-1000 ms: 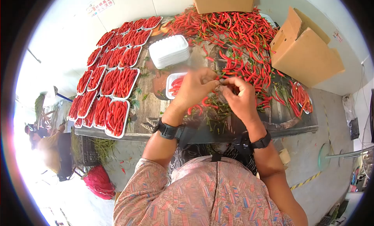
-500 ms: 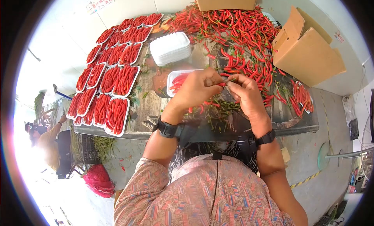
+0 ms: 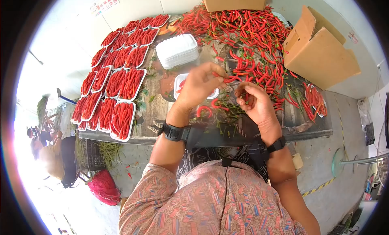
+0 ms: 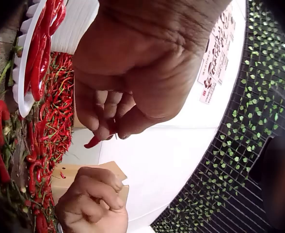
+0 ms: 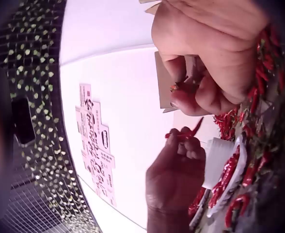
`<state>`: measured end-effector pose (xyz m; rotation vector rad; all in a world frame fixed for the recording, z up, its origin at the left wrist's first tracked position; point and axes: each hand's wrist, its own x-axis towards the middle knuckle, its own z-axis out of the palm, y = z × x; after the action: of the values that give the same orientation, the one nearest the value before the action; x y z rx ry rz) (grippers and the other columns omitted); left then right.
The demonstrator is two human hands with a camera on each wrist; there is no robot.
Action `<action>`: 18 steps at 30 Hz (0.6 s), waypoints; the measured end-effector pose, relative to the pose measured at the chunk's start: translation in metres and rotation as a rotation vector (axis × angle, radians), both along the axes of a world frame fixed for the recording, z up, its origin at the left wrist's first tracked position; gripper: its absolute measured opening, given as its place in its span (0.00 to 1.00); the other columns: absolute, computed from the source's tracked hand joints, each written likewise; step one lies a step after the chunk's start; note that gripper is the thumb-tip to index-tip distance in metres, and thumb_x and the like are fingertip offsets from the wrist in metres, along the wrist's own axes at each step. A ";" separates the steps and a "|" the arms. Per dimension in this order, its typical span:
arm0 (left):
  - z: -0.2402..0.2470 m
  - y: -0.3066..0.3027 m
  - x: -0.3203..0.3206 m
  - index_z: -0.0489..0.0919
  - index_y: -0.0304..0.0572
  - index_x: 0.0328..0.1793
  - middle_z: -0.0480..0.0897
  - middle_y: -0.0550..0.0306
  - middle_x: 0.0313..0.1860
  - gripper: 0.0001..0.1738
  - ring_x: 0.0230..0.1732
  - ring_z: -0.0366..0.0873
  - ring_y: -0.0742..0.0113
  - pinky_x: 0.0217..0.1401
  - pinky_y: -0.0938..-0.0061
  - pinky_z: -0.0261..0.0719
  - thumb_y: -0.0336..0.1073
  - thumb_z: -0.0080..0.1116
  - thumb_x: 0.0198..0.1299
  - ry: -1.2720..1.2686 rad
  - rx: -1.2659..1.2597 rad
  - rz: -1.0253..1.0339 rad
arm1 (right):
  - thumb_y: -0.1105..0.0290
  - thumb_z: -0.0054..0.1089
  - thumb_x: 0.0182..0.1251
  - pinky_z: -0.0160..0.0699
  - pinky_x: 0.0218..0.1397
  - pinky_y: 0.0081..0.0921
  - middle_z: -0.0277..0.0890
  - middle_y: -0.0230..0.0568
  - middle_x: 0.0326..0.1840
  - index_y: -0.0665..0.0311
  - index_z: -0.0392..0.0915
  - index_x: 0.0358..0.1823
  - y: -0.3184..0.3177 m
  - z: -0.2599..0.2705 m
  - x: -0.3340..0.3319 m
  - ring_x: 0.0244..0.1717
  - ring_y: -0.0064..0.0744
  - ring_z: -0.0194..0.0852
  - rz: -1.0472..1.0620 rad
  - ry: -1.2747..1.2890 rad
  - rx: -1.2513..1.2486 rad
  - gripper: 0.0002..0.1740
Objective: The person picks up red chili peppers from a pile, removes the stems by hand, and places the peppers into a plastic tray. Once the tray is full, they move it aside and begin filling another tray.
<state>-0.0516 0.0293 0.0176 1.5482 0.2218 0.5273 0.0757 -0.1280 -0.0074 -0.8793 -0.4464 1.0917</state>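
In the head view my left hand (image 3: 198, 87) pinches a red chili pepper (image 3: 230, 79) between thumb and fingertips. The same pepper shows whole in the right wrist view, its thin end pointing up (image 5: 197, 128). To the right, my right hand (image 3: 258, 104) has curled fingers. In the right wrist view they pinch a small green-and-orange chili stem (image 5: 174, 88). Just beneath the left hand lies a white foam tray (image 3: 176, 90) holding some red peppers, partly hidden by that hand. Loose peppers and green stems (image 3: 229, 123) are scattered below the hands.
Rows of filled trays (image 3: 121, 120) cover the table's left side. A stack of white trays (image 3: 177, 52) stands behind the hands. A large heap of peppers (image 3: 251, 30) spreads at the back right, beside a cardboard box (image 3: 318, 58). Another filled tray (image 3: 314, 100) sits at the right edge.
The hands, earlier together at one pepper, have parted. My left hand has moved slightly up and left with the pepper; my right hand has drawn back toward me with curled fingers.
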 end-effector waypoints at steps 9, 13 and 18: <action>-0.005 -0.003 0.005 0.79 0.33 0.39 0.82 0.59 0.37 0.07 0.38 0.78 0.75 0.38 0.79 0.75 0.23 0.60 0.53 0.051 0.231 -0.078 | 0.68 0.61 0.65 0.49 0.18 0.10 0.70 0.26 0.26 0.62 0.75 0.34 0.009 0.011 -0.008 0.20 0.11 0.60 -0.163 -0.339 -0.127 0.07; 0.015 -0.010 -0.005 0.79 0.37 0.38 0.81 0.56 0.37 0.09 0.39 0.78 0.67 0.40 0.74 0.75 0.24 0.62 0.48 -0.054 0.620 0.074 | 0.67 0.61 0.66 0.49 0.19 0.10 0.67 0.24 0.24 0.61 0.75 0.34 0.019 0.020 -0.006 0.19 0.10 0.56 -0.102 -0.187 -0.042 0.07; 0.029 0.005 -0.020 0.79 0.38 0.37 0.80 0.50 0.37 0.11 0.40 0.78 0.51 0.43 0.64 0.77 0.24 0.63 0.44 -0.186 0.991 0.215 | 0.65 0.60 0.67 0.51 0.18 0.11 0.66 0.26 0.24 0.60 0.71 0.30 0.043 0.022 -0.016 0.19 0.11 0.55 0.028 -0.024 0.042 0.10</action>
<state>-0.0715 0.0346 0.0464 2.4255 -0.0409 1.0414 0.0602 -0.0852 0.0142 -0.8517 -0.5011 1.0941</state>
